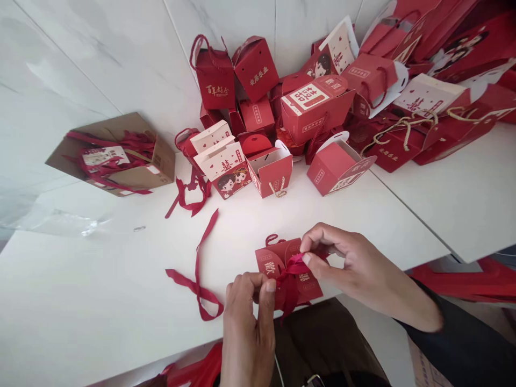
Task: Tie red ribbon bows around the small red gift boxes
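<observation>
A small red gift box with gold characters lies at the table's near edge, a dark red cord loop at its far side. Across its middle runs a red ribbon, gathered into what looks like a bow. My left hand pinches the ribbon at the box's left side between thumb and forefinger. From the right, my right hand closes its thumb and forefinger on the ribbon's upper right part. A loose red ribbon lies curled on the table, left of the box.
A cardboard box of red ribbons stands at the back left. Several red and white gift boxes are piled along the wall. An open red box sits in front of them. Clear plastic lies at far left.
</observation>
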`<act>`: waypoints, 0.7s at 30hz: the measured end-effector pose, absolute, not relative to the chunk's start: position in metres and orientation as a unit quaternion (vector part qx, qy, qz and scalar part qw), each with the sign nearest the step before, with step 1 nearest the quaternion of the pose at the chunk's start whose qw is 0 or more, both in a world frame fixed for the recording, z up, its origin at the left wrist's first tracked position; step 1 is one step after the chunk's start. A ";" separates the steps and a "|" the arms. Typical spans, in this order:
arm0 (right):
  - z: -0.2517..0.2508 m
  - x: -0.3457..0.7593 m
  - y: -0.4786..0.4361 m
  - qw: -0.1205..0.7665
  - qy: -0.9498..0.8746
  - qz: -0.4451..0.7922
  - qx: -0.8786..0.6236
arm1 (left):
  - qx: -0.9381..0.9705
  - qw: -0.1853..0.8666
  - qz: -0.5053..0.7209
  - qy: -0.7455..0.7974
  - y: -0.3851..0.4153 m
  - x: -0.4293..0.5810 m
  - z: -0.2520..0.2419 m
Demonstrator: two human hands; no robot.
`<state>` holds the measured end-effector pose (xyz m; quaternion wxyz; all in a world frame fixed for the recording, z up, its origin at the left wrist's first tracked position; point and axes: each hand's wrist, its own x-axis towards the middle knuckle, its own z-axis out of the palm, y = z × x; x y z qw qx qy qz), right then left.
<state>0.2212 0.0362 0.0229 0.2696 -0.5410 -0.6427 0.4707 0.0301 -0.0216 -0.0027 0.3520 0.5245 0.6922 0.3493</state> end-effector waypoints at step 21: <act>0.011 0.237 0.054 0.315 -0.521 0.616 -0.500 | 0.448 0.443 0.330 0.703 -0.026 0.030 0.010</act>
